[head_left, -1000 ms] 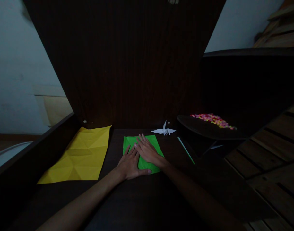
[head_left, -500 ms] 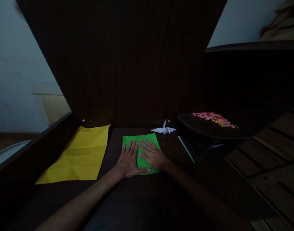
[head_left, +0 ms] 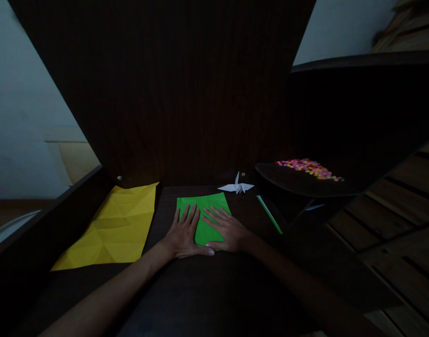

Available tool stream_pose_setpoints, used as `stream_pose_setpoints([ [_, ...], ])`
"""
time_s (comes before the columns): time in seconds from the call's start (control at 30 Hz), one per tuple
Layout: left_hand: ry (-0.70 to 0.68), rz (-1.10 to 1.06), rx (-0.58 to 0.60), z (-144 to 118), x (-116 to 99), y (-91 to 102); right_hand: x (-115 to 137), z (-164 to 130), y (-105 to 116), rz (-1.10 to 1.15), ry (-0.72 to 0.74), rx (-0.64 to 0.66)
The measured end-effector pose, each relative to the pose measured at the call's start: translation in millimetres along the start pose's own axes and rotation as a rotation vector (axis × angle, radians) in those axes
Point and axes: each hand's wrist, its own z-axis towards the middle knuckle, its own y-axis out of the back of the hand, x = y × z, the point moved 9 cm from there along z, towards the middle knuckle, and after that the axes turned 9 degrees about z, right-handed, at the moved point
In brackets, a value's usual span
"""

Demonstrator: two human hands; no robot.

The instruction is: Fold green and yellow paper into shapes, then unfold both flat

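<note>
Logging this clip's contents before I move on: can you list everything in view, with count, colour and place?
green paper: 1, green, flat on the table centre, under both hands
yellow paper: 1, yellow, creased, flat on the table, left of the green paper
paper crane: 1, white, at the table's far edge, beyond the green paper
green strip: 1, green, thin, right of the green paper
tray: 1, dark, raised at right
small pieces: many, pink and yellow, heaped on the tray
table: 1, dark wood
left hand: 1, flat on the green paper's left part
right hand: 1, flat on its right part
</note>
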Motion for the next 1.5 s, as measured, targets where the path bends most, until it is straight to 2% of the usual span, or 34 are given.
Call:
stream_pose_setpoints([
  [0.2, -0.036, 0.0, 0.076, 0.6, 3.0, -1.1, 0.2, -0.2, -0.7, -0.002, -0.005, 0.017],
  [0.37, 0.063, -0.008, 0.089, 11.1, 15.9, -4.5, 2.0, -1.0, 1.7, 0.013, -0.002, 0.005],
  [0.53, 0.155, 0.024, 0.05, 29.1, 27.1, -5.9, 2.1, -0.9, 0.9, 0.002, 0.004, 0.01],
  [0.7, 0.184, 0.058, -0.013, 40.9, 32.8, -4.1, 1.8, -0.2, -0.1, 0.006, -0.01, 0.021],
  [0.93, 0.076, 0.068, -0.088, 38.3, 20.7, -0.5, 0.2, -0.4, 1.6, 0.028, -0.028, 0.044],
  [1.1, 0.046, 0.039, -0.066, 34.7, 21.1, -2.1, -10.0, 1.5, 1.3, 0.029, -0.09, 0.012],
  [1.33, 0.023, -0.002, -0.016, 33.5, 20.6, -2.2, -38.2, 15.8, 3.9, -0.074, -0.234, -0.094],
  [1.5, 0.017, -0.025, 0.005, 32.5, 19.3, 0.0, -51.4, 25.4, 5.2, -0.047, -0.32, -0.066],
])
